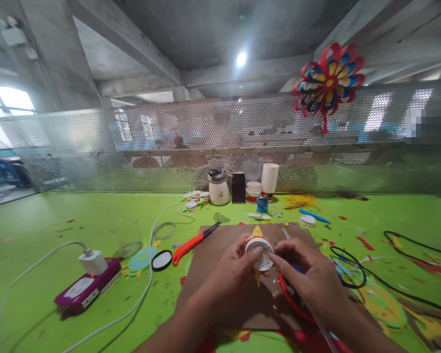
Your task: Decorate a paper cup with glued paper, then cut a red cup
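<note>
A small round white paper-craft piece (pixel 259 251) with yellow points and a dotted face is held over a brown cardboard sheet (pixel 220 274). My left hand (pixel 232 272) grips its left side with thumb and fingers. My right hand (pixel 308 274) pinches its right edge. Under my right hand lie red scissors (pixel 293 303), partly hidden.
An orange-handled utility knife (pixel 191 242) lies left of the cardboard. A purple device (pixel 87 286) with a white charger and cables sits at the left. A jar (pixel 219 187), a black box, and stacked paper cups (pixel 269 178) stand by the mesh screen. A paper pinwheel (pixel 329 81) hangs above. Black cables (pixel 407 245) run at the right.
</note>
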The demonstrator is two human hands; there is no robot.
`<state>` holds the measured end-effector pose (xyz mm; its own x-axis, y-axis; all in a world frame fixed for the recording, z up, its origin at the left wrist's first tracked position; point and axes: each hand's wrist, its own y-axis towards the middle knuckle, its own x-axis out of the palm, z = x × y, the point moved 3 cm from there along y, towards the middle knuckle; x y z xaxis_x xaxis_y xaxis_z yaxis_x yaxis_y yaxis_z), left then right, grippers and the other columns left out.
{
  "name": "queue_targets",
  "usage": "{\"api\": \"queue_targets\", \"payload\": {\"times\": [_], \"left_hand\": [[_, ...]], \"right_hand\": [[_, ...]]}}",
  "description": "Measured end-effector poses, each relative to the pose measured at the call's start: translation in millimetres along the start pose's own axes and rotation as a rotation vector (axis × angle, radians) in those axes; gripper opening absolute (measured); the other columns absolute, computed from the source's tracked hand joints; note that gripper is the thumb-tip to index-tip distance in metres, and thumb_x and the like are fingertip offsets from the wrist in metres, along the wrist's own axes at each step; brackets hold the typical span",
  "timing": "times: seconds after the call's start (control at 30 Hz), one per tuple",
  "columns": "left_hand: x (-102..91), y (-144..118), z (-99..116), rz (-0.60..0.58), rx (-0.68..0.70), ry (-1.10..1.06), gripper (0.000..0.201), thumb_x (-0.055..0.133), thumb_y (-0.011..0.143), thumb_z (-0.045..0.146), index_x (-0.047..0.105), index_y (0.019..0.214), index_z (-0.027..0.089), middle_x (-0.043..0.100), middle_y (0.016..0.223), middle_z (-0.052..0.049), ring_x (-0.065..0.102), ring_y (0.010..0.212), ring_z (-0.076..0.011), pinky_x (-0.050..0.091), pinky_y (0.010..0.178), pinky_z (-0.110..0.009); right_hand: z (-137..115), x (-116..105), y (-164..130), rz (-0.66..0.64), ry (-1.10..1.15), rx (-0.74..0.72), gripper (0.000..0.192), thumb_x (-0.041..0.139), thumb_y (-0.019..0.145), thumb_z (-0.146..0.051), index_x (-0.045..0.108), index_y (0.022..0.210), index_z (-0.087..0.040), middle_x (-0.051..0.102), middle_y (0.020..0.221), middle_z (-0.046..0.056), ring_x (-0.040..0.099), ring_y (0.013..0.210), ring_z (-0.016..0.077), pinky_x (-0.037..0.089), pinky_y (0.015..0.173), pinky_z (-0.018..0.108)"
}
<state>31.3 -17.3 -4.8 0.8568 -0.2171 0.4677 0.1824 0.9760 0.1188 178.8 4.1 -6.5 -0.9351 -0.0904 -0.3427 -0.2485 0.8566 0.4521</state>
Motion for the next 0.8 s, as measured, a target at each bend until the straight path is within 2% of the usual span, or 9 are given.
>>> {"api": "queue_targets", "payload": {"times": [0.27,0.8], "left_hand": [[0.4,0.2,2.3,0.004,-0.015,0.01,0.029,0.078,0.074,0.036,0.066,0.09,0.016,0.061,0.083,-0.002,0.054,0.072,-0.0129,0.042,0.073,-0.027],[-0.1,-0.1,1.6,0.007,-0.026,-0.001,0.029,0.078,0.074,0.034,0.065,0.093,0.015,0.062,0.086,-0.003,0.055,0.075,-0.0135,0.043,0.074,-0.028]], "right_hand": [[-0.2,0.7,0.4,0.0,-0.006,-0.011,0.022,0.06,0.086,-0.041,0.064,0.083,-0.02,0.068,0.076,0.002,0.064,0.069,0.0174,0.05,0.064,0.027],[1.6,0.7,-1.0,0.007,0.003,-0.016,0.021,0.06,0.087,-0.041,0.063,0.084,-0.021,0.067,0.076,0.002,0.063,0.07,0.0173,0.05,0.064,0.026]]}}
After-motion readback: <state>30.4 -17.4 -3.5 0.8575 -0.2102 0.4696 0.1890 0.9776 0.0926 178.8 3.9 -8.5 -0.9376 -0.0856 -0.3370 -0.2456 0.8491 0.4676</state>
